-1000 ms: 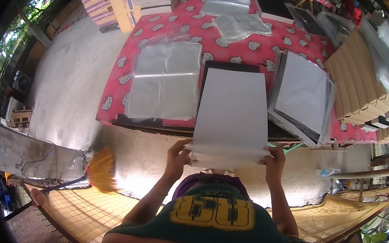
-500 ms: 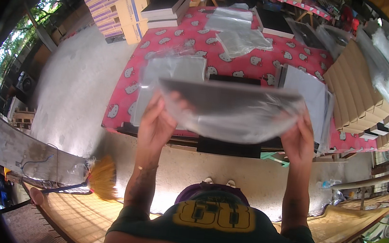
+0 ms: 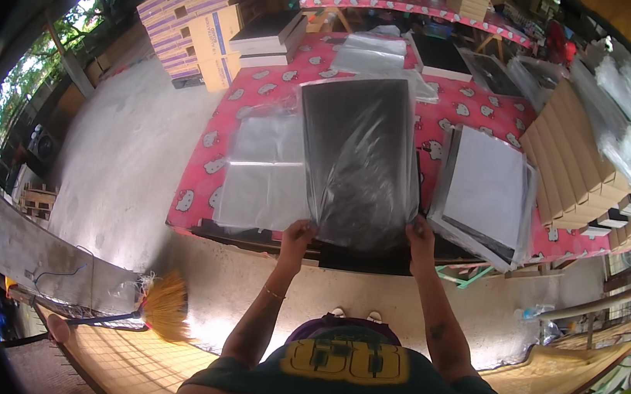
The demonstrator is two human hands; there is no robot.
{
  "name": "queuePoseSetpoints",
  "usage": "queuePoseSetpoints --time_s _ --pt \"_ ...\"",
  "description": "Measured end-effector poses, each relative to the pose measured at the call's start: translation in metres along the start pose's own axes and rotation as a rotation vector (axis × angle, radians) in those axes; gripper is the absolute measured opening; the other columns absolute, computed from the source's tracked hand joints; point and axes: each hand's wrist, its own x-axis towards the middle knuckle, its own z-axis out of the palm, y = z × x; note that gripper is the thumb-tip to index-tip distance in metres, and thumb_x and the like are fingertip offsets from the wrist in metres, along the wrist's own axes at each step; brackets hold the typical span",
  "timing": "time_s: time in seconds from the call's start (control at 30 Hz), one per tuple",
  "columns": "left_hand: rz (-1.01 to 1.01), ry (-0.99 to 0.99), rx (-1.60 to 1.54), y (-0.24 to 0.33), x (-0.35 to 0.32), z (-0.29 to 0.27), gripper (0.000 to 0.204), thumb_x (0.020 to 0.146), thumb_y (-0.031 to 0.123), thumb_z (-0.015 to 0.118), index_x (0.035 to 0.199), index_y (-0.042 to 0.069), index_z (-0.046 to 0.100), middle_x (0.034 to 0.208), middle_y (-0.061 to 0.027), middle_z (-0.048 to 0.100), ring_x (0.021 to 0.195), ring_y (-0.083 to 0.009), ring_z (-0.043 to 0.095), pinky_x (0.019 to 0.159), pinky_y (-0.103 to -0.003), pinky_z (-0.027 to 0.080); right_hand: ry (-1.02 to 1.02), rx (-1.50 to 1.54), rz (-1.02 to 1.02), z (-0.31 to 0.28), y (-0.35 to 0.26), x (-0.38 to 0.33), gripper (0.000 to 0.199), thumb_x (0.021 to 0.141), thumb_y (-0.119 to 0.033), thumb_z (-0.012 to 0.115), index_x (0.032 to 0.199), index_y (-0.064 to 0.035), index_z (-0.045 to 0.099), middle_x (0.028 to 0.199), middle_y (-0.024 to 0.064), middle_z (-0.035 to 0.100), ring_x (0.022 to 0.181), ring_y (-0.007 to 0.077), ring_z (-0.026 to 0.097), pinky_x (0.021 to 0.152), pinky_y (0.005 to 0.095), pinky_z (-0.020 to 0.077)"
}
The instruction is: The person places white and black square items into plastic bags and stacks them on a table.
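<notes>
Left hand [image 3: 297, 239] and right hand [image 3: 421, 242] gripped the near corners of the sleeved panel [image 3: 357, 155]. Positioning appeared in hand; the next move required even support, avoiding clear sleeves [image 3: 260, 192] left of it.

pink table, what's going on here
A person is holding a plastic-covered black sheet at its near end, the left-hand grip near one corner and the right-hand grip near the other. It is held over the pink patterned table. Clear plastic sleeves lie to its left, and a white-topped stack with plastic lies to its right.
</notes>
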Motion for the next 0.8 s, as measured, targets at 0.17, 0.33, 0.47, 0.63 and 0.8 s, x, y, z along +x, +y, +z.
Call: queuePoseSetpoints --time_s 0.17,0.33,0.47,0.63,0.8 --pt "0.021 -0.044 -0.102 0.068 0.011 0.075 0.018 0.088 0.015 0.062 0.101 0.002 0.058 0.079 0.0022 0.05 0.072 -0.0086 0.053 0.068 -0.024 0.044 0.023 0.655 0.19 -0.01 -0.087 -0.002 0.028 0.094 -0.011 0.049 0.12 -0.0019 0.05 0.116 0.0107 0.056 0.101 0.024 0.057 0.09 0.039 0.0468" --pt "-0.14 -0.36 -0.37 0.075 0.017 0.147 0.02 0.092 0.016 0.058 0.103 -0.002 0.059 0.084 -0.0074 0.062 0.076 -0.0187 0.066 0.074 -0.03 0.055 0.266 0.947 -0.097 -0.108 -0.064 0.047 0.026 0.095 -0.004 0.042 0.119 -0.0077 0.048 0.112 0.0129 0.055 0.1 0.0275 0.057 0.089 0.0474 0.0482" --pt "-0.013 -0.313 -0.056 0.047 0.011 0.127 0.021 0.092 0.015 0.056 0.101 -0.004 0.06 0.082 -0.0127 0.065 0.074 -0.0191 0.067 0.07 -0.029 0.055 0.442 0.758 -0.109 -0.154 -0.06 0.052 0.021 0.095 -0.005 0.04 0.114 -0.0057 0.048 0.107 0.012 0.056 0.097 0.0256 0.058 0.085 0.0444 0.0498" --pt "0.464 0.052 0.676 0.025 0.035 0.014 0.016 0.084 0.008 0.06 0.098 0.003 0.063 0.082 -0.014 0.066 0.073 -0.0277 0.066 0.065 -0.035 0.052 0.619 0.471 -0.011 -0.199 -0.054 0.057 0.029 0.09 -0.006 0.043 0.119 -0.0097 0.047 0.101 0.0074 0.055 0.085 0.0206 0.057 0.071 0.0401 0.0465" --pt "0.405 0.071 1.223 0.037 0.014 -0.062 0.012 0.081 0.01 0.06 0.091 0.003 0.062 0.08 -0.0173 0.061 0.079 -0.0379 0.059 0.071 -0.046 0.048 0.593 0.121 0.016 -0.211 -0.054 0.036 0.032 0.09 -0.008 0.05 0.122 -0.0062 0.047 0.1 0.0051 0.055 0.086 0.0131 0.056 0.067 0.0322 0.0496"
